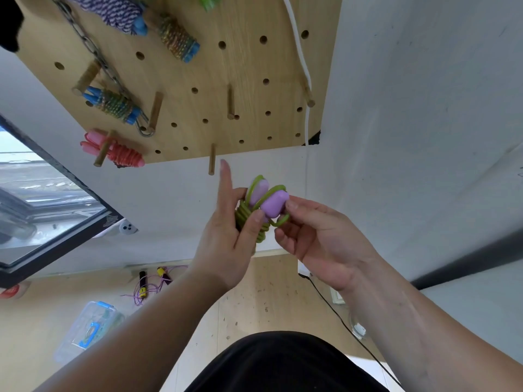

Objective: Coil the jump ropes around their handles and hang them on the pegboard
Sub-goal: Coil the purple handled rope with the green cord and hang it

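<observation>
Holding the green jump rope just below the pegboard, the left hand clasps the coils so they cannot unwind; the right hand pinches the purple handles at their tip beside a free loop, probably readying it for the bare peg close above.

Probably a home room: wooden pegboard (ropes hung), window, wood floor.

At the centre of the frame, the left hand is gripping a green jump rope coiled around purple handles. The right hand is pinching a handle end, below the pegboard in the upper frame.
</observation>
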`<state>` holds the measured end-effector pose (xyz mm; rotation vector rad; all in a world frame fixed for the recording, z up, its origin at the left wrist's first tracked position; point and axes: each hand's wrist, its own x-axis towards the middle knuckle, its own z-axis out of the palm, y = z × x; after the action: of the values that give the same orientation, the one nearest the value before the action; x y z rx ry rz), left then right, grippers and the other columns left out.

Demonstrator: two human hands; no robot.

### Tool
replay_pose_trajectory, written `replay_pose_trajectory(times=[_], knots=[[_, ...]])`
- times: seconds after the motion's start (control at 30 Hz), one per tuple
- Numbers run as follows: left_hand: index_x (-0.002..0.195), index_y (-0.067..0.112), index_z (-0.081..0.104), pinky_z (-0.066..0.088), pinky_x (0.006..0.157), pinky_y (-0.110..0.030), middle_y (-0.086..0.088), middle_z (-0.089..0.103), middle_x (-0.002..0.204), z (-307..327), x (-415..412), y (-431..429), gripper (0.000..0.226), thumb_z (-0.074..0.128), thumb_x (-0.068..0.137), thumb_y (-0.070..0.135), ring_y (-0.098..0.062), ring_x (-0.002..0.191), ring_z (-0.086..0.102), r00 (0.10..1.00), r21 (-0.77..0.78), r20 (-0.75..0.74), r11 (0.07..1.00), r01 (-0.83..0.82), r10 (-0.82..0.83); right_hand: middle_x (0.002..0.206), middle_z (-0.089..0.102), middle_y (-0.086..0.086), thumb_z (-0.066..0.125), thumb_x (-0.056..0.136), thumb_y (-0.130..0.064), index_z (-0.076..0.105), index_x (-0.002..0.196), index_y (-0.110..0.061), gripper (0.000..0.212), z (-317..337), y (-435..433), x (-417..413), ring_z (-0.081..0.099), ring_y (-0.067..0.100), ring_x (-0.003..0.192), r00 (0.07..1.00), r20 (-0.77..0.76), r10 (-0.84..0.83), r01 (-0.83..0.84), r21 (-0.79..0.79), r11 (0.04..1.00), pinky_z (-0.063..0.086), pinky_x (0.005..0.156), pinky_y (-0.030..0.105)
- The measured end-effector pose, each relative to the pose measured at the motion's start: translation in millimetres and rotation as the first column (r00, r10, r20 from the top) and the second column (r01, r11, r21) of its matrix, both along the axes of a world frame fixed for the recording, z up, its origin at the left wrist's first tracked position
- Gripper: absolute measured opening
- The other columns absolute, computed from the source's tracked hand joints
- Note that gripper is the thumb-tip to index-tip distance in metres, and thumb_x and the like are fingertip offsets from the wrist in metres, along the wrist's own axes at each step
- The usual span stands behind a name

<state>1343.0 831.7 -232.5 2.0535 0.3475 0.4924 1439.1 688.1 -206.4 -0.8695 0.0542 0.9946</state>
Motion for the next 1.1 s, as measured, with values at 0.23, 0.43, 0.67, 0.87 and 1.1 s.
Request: replay_pose_trajectory(times=[0.23, 0.43, 0.67, 0.87, 1.1], knots=[[0.127, 0.058, 0.049, 0.056, 0.092, -0.042, 0.020, 0.063, 0.119, -13.2, -6.9, 1.3, 0.043, 0.063, 0.087, 0.054, -0.010, 0.110, 0.064, 0.997, -0.040, -0.080, 0.999, 0.002, -0.005, 0.102, 0.065, 0.016, 0.059, 0.095, -0.010, 0.070, 0.117, 0.004, 0.029, -4.9, -8.8, 12.1, 0.061, 0.021, 0.088, 0.996, -0.012, 0.084, -0.084, -0.105, 0.991, 0.058, 0.072, 0.035], [0.128, 0.037, 0.052, 0.042, 0.087, -0.010, 0.022, 0.057, 0.115, -6.7, -4.7, -0.4, 0.041, 0.066, 0.090, 0.046, 0.000, 0.108, 0.056, 0.996, 0.180, -0.078, 0.984, -0.015, 0.030, 0.096, 0.071, 0.018, 0.071, 0.091, -0.016, 0.075, 0.101, 0.005, 0.024, -1.2, -10.5, 17.9, 0.063, 0.018, 0.078, 0.976, 0.180, 0.126, -0.074, -0.269, 0.960, 0.058, 0.067, 0.025], [0.126, 0.030, 0.054, 0.050, 0.081, -0.029, 0.016, 0.054, 0.108, -2.4, -3.7, 3.2, 0.044, 0.063, 0.089, 0.053, -0.008, 0.096, 0.055, 0.992, 0.332, -0.125, 0.943, 0.022, 0.021, 0.093, 0.076, 0.017, 0.074, 0.086, -0.005, 0.077, 0.099, -0.004, 0.013, 2.0, -6.5, 15.0, 0.069, 0.019, 0.077, 0.945, 0.315, 0.086, 0.043, -0.380, 0.924, 0.055, 0.065, 0.028], [0.128, 0.027, 0.055, 0.048, 0.083, -0.026, 0.015, 0.055, 0.110, 0.9, 3.8, -6.0, 0.045, 0.066, 0.089, 0.048, -0.006, 0.096, 0.054, 0.984, 0.314, -0.155, 0.949, -0.031, 0.084, 0.075, 0.076, -0.003, 0.073, 0.089, -0.014, 0.079, 0.086, -0.021, 0.009, -2.6, 3.1, 11.3, 0.066, 0.012, 0.076, 0.764, 0.644, 0.050, 0.321, -0.445, 0.836, 0.049, 0.067, 0.024], [0.105, 0.030, 0.063, 0.055, 0.073, -0.032, 0.012, 0.069, 0.089, 9.4, 13.0, -7.3, 0.022, 0.074, 0.087, 0.038, -0.007, 0.082, 0.065, 0.970, 0.104, -0.198, 0.987, -0.120, 0.139, 0.083, 0.064, -0.005, 0.067, 0.094, -0.019, 0.071, 0.086, -0.020, 0.009, -19.4, 9.9, -0.3, 0.059, 0.007, 0.077, 0.368, 0.900, 0.233, 0.493, -0.402, 0.772, 0.043, 0.065, 0.014]])
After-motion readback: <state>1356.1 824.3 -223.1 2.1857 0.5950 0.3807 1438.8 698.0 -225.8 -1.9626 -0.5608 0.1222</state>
